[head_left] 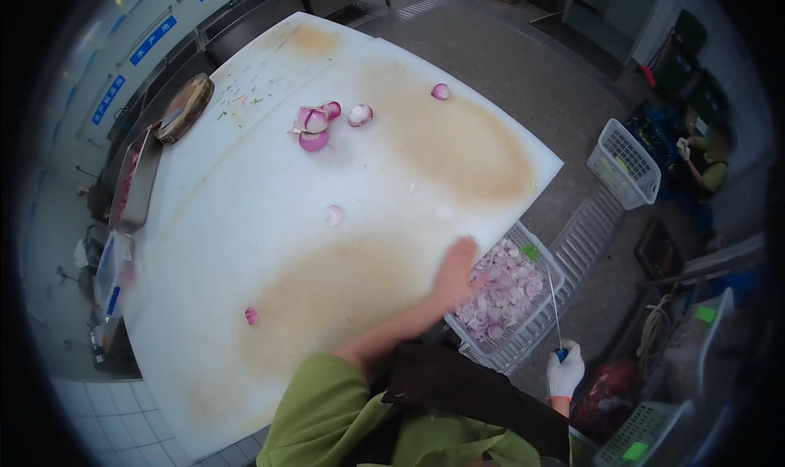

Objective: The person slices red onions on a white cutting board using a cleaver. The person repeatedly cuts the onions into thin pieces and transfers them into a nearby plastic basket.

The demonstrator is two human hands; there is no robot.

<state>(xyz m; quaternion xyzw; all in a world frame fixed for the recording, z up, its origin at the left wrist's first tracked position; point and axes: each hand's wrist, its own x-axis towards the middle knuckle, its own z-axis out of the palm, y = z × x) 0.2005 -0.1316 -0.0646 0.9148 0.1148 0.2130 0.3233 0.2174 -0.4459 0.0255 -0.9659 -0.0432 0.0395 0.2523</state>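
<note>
Your L hand (pixel 456 277): bare, blurred, at counter (pixel 392 213) edge; can't tell how open, nothing visibly held. Sliced red onion (pixel 511 291) in basket (pixel 545 257) just to its R. Your gloved R hand (pixel 566 375): wrapped round blue-handled knife (pixel 562 355), long axis pointing away from you, tip nr basket's R rim. Red onion cluster (pixel 313 123) well apart, far L across counter; L hand nearer.

A white table (pixel 213 222) (tan-stained in patches) bears purple onions (pixel 313 141) and green scraps (pixel 222 114).
</note>
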